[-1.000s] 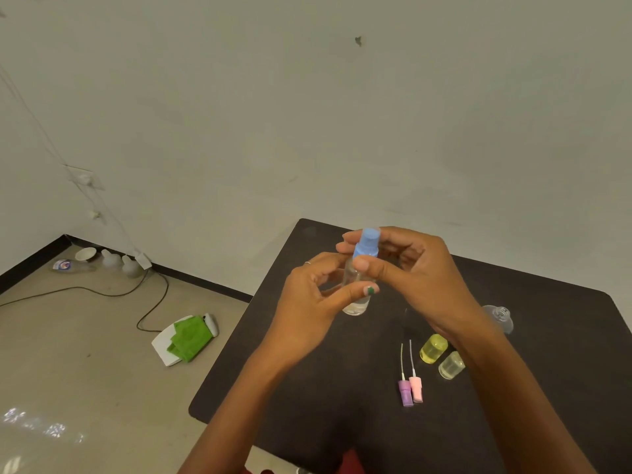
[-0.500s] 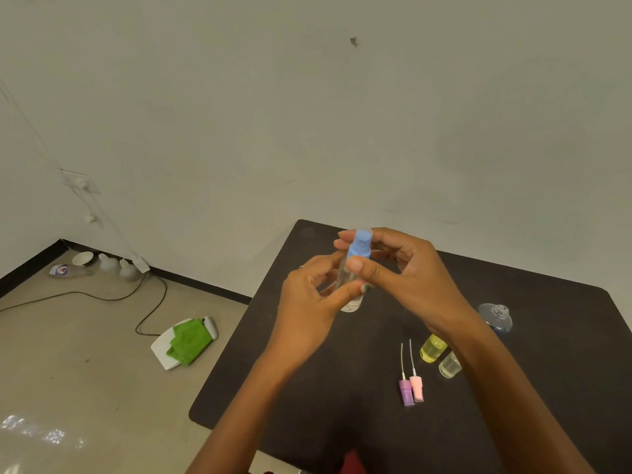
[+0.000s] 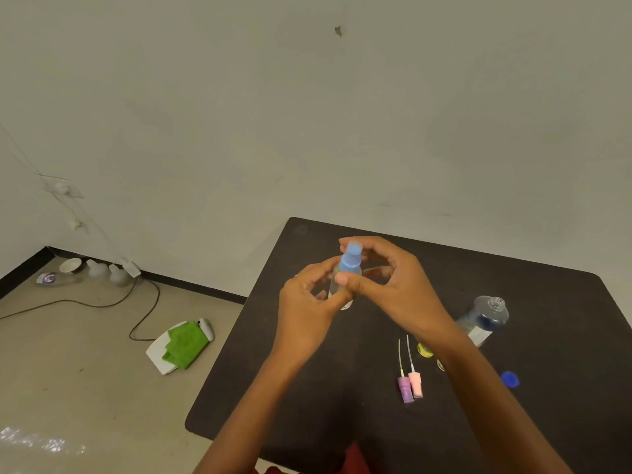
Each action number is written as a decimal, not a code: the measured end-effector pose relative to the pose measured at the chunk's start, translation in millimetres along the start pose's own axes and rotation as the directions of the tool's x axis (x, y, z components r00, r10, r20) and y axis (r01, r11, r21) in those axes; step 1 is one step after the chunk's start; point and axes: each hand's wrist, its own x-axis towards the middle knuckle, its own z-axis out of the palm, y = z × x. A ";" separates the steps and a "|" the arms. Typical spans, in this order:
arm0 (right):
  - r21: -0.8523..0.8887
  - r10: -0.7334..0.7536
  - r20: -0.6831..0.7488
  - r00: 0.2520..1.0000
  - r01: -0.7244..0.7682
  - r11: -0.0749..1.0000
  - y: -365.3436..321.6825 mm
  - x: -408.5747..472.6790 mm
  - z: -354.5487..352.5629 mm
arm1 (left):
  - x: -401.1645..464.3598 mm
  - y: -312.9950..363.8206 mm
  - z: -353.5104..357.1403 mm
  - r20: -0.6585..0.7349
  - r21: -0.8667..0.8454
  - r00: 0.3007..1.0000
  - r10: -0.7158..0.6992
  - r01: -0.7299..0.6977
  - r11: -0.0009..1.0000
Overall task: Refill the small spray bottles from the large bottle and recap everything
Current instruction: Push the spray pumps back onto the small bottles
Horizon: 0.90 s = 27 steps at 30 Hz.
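I hold a small clear spray bottle (image 3: pixel 342 295) upright above the dark table (image 3: pixel 307 388). My left hand (image 3: pixel 309 314) grips its body. My right hand (image 3: pixel 390 285) has thumb and fingers around its blue spray head (image 3: pixel 350 258). The large clear bottle (image 3: pixel 487 316) stands uncapped at the right, behind my right forearm. Its blue cap (image 3: pixel 510 379) lies on the table nearer me. A purple spray head (image 3: pixel 404 388) and a pink spray head (image 3: pixel 415 379) lie side by side with their tubes pointing away. Two yellowish small caps (image 3: pixel 425 350) are partly hidden by my right arm.
The table's left edge drops to a beige floor with a green cloth on a white board (image 3: pixel 181 345) and a black cable (image 3: pixel 143 313). Small bottles and a bowl (image 3: pixel 71 265) sit by the wall corner.
My view has shifted, bringing the large bottle and its blue cap further into sight. My right fingers have turned slightly on the blue spray head; the bottle stays in both hands.
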 end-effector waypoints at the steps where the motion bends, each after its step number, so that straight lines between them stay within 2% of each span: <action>1: -0.016 0.017 -0.014 1.000 -0.018 1.000 5.1 0.7 1.1 | 1.8 -3.6 0.9 -0.010 -0.004 1.000 -0.003 0.003 1.000; 5: -0.087 0.085 -0.105 0.991 -0.095 0.992 27.4 6.7 7.7 | 9.5 -22.6 8.8 0.016 0.002 0.999 -0.029 0.029 1.000; 10: -0.126 0.168 -0.130 0.977 -0.184 0.975 75.2 10.8 19.7 | 19.1 -76.3 19.9 0.176 0.185 0.977 -0.121 0.088 0.979; 13: -0.158 0.209 -0.143 0.967 -0.231 0.960 111.1 7.1 28.4 | 18.2 -106.4 26.5 0.295 0.269 0.926 -0.238 0.158 0.950; 16: -0.170 0.297 -0.123 0.947 -0.315 0.934 142.3 0.9 37.5 | 14.6 -134.4 31.0 0.399 0.344 0.833 -0.384 0.253 0.904; 19: -0.159 0.391 -0.086 0.916 -0.400 0.903 165.1 -6.6 46.2 | 12.1 -151.7 33.0 0.427 0.440 0.735 -0.527 0.341 0.831; 21: -0.162 0.424 -0.074 0.903 -0.430 0.888 175.8 -9.1 50.5 | 12.2 -156.1 35.1 0.428 0.457 0.696 -0.576 0.383 0.802; 24: -0.169 0.450 -0.070 0.890 -0.455 0.874 184.8 -10.1 57.0 | 11.0 -166.7 35.1 0.423 0.472 0.677 -0.603 0.403 0.784; 27: -0.182 0.460 -0.082 0.884 -0.467 0.865 190.2 -7.8 60.7 | 10.6 -177.3 34.7 0.393 0.471 0.689 -0.609 0.417 0.777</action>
